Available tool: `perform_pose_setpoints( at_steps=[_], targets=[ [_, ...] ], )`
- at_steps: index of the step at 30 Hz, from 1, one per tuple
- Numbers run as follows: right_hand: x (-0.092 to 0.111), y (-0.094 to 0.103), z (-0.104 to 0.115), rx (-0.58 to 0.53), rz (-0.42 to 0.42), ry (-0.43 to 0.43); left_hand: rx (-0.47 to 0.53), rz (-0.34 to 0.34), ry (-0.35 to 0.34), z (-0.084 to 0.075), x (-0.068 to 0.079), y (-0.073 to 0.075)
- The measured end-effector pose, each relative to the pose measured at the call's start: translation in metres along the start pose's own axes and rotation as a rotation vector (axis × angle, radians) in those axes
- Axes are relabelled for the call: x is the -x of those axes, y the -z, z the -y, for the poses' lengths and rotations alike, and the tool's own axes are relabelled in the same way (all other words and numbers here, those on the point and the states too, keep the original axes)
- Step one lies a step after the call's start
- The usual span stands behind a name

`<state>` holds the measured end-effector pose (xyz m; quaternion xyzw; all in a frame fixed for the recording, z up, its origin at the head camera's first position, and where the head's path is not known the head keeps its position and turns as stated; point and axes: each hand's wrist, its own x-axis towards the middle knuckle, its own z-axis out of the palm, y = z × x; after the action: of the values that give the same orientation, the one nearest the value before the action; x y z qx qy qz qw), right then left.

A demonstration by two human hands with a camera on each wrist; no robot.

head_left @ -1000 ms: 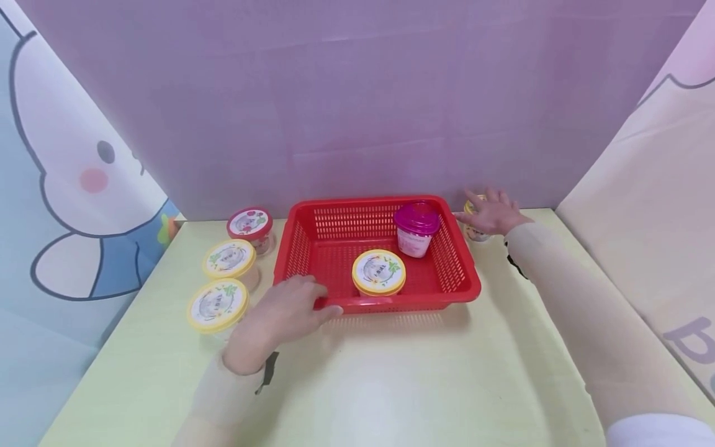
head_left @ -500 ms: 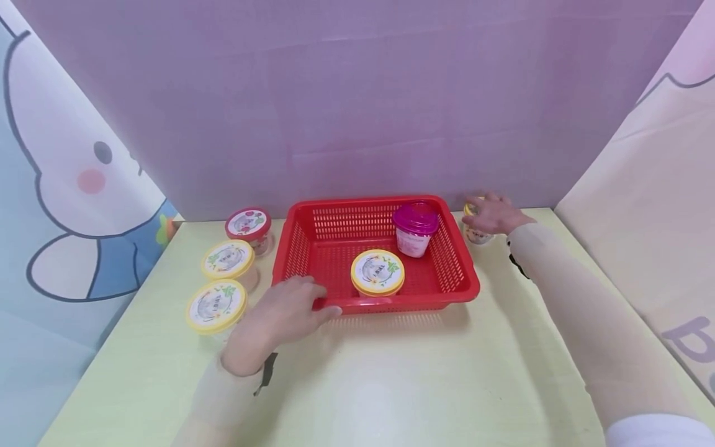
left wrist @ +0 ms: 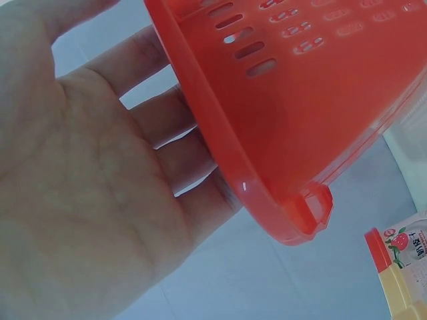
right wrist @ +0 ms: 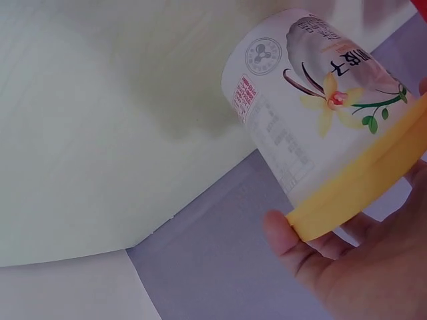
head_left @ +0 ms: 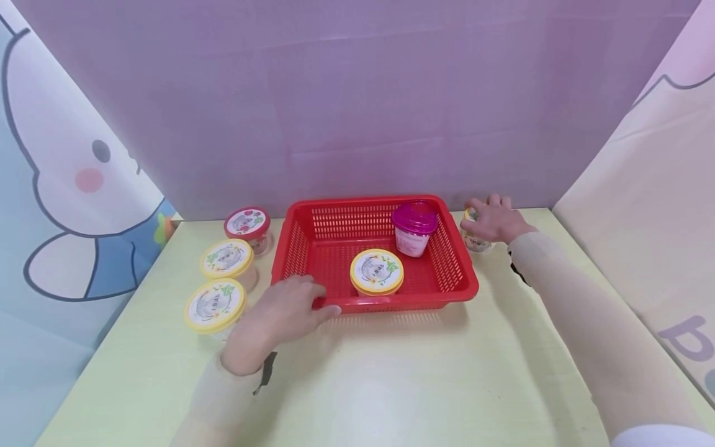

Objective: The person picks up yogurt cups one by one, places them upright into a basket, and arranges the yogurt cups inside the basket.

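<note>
A red plastic basket (head_left: 413, 302) with slotted walls stands mid-table. My left hand (head_left: 287, 310) grips its front left rim, fingers over the edge and thumb outside; in the left wrist view the fingers pass behind the rim (left wrist: 220, 140). Inside the basket are a yellow-lidded tub (head_left: 377, 272) and a cup with a magenta domed lid (head_left: 414, 226). Right of the basket, my right hand (head_left: 494, 220) holds a white tub (right wrist: 320, 100) from above by its yellow lid (right wrist: 360, 193). A vanilla flower is printed on that tub, which the hand partly hides in the head view.
Left of the basket stand a red-lidded tub (head_left: 247, 223) and two yellow-lidded tubs, one behind (head_left: 226, 257) and one nearer (head_left: 215, 305). A purple cloth wall (head_left: 357, 112) closes off the back of the pale table (head_left: 402, 372). Printed cloths hang at both sides.
My right hand's spread fingers have come down and closed around the yellow lid of the tub at the right. The left hand stays on the basket rim.
</note>
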<state>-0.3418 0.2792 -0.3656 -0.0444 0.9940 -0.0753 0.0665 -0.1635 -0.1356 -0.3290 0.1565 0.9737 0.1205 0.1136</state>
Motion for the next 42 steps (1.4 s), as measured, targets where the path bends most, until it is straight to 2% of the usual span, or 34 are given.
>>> perform_pose_setpoints(
  at_steps=[17,42],
  targets=[
    [0.018,0.001,0.001,-0.022,-0.019,0.091,-0.009,0.005,-0.013,0.001,-0.001,0.0],
    [0.044,0.04,0.021,0.01,-0.063,0.161,0.0,0.004,-0.017,0.002,-0.001,0.001]
  ],
)
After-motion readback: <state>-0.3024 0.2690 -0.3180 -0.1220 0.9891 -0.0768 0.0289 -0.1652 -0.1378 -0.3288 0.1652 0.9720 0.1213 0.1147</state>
